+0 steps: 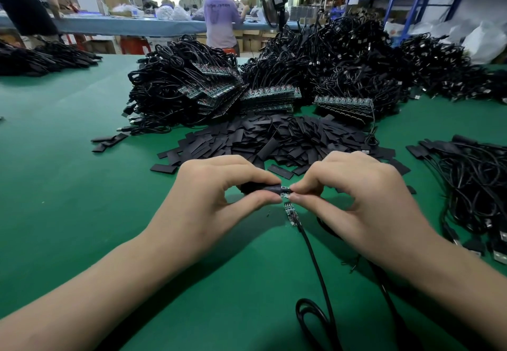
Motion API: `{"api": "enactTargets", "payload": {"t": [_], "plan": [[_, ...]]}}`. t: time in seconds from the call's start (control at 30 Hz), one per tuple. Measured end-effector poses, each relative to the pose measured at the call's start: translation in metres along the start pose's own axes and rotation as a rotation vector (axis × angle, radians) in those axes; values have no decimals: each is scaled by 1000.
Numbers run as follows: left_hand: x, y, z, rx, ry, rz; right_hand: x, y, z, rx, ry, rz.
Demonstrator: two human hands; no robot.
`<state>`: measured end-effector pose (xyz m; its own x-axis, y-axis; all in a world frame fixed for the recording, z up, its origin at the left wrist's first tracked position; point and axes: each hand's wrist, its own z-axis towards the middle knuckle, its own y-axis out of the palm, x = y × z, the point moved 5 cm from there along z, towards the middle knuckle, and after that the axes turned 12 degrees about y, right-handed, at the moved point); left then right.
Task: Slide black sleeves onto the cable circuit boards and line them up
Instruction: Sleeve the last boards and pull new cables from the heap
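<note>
My left hand (216,194) pinches a black sleeve (260,188) between thumb and fingers, just above the green table. My right hand (359,197) pinches a small circuit board (285,189) whose end meets the sleeve's open mouth. Under the two hands a second circuit board (291,214) lies flat on the table, its black cable (315,262) running toward me and looping at the bottom. A heap of loose black sleeves (274,139) lies right behind my hands.
Big piles of black cables with bare boards (269,95) fill the back of the green table (82,186). More cables with sleeved ends (472,180) lie at the right, another cable pile at far left (41,56). People, a fan (270,2) and shelves stand beyond.
</note>
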<state>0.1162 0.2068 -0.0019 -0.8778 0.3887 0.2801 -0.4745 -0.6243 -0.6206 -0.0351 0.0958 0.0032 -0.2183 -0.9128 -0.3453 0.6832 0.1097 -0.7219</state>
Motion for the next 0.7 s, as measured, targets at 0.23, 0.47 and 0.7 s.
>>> {"api": "enactTargets", "payload": {"t": [0.23, 0.47, 0.7], "plan": [[3, 3, 0, -32, 35, -31, -5, -1, -2, 10, -68, -41], [2, -1, 2, 40, 0, -24, 0, -1, 0, 16, 95, 76], [2, 0, 2, 54, -5, -19, 0, -1, -2, 37, 114, 48]]}}
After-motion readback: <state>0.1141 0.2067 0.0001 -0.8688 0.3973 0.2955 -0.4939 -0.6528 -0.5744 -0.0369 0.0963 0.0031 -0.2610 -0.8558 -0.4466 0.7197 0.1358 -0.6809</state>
